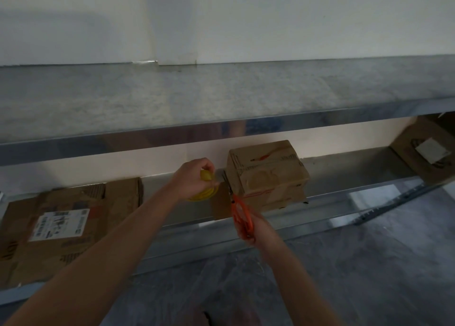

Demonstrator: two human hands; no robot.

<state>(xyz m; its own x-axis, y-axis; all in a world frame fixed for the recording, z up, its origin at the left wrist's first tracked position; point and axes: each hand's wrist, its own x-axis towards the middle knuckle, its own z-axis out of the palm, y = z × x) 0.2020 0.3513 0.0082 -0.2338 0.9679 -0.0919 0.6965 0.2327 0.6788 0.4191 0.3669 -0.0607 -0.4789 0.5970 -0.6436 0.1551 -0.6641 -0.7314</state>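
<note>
Metal shelving against a pale wall: upper shelf (221, 91), lower shelf (344, 163), grey floor (369, 264) below.

Item 1: yellow coil (206, 194), held over the lower shelf just left of the upright cardboard box (268, 175). Our left hand (194, 180) grips it from above, fingers curled round its top.

Item 2: orange-handled scissors (241, 215), held in our right hand (257, 227), fingers closed about the handles. The dark blades point up toward the coil and the box's left edge. We cannot tell whether the blades touch either.

Item 3: flattened cardboard box (61, 220), labelled, at the shelf's left.

Item 4: another box (426, 148), far right.
</note>
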